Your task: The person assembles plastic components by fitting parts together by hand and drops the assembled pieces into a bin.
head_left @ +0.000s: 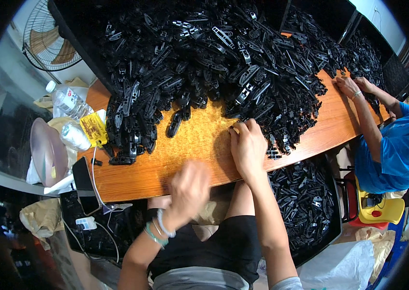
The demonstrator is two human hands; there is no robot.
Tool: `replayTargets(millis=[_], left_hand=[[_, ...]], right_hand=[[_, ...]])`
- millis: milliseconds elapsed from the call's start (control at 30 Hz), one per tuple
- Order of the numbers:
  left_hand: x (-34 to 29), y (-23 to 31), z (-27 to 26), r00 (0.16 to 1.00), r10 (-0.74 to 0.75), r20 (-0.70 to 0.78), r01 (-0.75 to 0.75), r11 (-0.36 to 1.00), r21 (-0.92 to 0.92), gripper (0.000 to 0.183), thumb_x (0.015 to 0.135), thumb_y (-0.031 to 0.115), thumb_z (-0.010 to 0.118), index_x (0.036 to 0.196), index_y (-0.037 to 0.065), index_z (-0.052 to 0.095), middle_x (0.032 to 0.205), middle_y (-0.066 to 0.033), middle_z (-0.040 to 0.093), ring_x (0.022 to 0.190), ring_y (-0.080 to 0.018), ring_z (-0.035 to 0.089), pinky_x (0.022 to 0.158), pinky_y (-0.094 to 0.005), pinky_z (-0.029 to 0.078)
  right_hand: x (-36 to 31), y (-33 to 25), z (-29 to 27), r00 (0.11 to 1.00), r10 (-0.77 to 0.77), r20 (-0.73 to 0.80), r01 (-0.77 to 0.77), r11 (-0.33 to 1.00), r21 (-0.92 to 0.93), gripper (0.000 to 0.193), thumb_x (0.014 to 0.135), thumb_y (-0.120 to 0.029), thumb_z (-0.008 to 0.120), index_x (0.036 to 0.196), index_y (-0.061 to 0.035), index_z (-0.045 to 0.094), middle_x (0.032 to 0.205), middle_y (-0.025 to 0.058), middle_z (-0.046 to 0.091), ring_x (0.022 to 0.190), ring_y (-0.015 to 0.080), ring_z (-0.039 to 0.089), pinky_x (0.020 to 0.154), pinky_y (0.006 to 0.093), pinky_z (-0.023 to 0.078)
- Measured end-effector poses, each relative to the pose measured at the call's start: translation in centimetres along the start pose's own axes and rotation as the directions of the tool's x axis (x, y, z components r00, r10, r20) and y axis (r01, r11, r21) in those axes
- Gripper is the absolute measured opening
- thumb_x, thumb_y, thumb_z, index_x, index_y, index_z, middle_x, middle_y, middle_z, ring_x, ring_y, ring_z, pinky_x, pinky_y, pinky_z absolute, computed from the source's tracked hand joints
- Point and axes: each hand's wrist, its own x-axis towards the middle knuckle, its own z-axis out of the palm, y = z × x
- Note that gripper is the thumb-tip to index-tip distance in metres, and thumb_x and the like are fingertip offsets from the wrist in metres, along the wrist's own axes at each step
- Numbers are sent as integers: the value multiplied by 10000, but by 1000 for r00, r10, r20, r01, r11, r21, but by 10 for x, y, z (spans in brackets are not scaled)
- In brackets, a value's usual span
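Head view: black parts [190, 63] heaped on the table [195, 140].
The right hand [249, 147] is curled beside the parts — any hold cannot be told; the left hand [190, 187] is blurred near the table's edge — its state cannot be told.

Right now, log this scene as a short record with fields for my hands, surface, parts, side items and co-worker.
Surface: wooden table
Parts: small black pieces heaped on it; more in a black bin below
Left hand: blurred, grip unclear
Right hand: near the heap's edge, grip unclear
Side items: clear bottle, left; fan beyond
Co-worker: blue top, at right
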Motion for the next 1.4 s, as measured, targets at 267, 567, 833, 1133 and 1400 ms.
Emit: replayTargets(millis=[267,567,833,1133,1400], left_hand=[[44,-79,11,932,-356,67,329,909,255,192,808,115,615,811,-50,516,821,-200,554,622,-345,594,532,-422,473],[0,-14,-9,775,-530,344,575,366,-732,198,796,-21,648,959,-15,537,766,-14,563,602,-33,505,492,-168,408],[1,15,-21,745,-485,458,633,299,-714,217,780,-34,658,975,-46,563,824,-59,623,664,-81,604,553,-186,498],[-1,18,-13,717,-480,506,586,21,-810,311,829,-36,594,1113,-68,474,872,-160,631,741,-182,651,677,-273,547],[-3,5,-19,666,-393,635,692,6,-722,280,808,-59,608,1063,-82,496,888,-153,635,801,-205,658,677,-270,559]], right_hand=[[-3,-18,15,992,-52,118,47,998,47,95,787,12,563,869,27,609,852,147,572,722,274,617,617,347,518],[-58,-22,-39,931,249,266,-335,298,894,141,813,85,566,943,70,620,978,119,575,826,183,611,735,251,519],[-66,-36,-56,983,160,89,-174,661,730,141,760,67,626,883,10,667,937,101,595,918,183,553,783,257,446],[-80,-49,-53,847,407,342,-444,187,876,139,846,49,562,981,54,595,903,87,628,875,140,591,791,252,479],[-82,-42,-56,925,268,268,-373,521,768,139,810,28,610,949,41,615,898,101,639,836,166,605,765,264,478]])
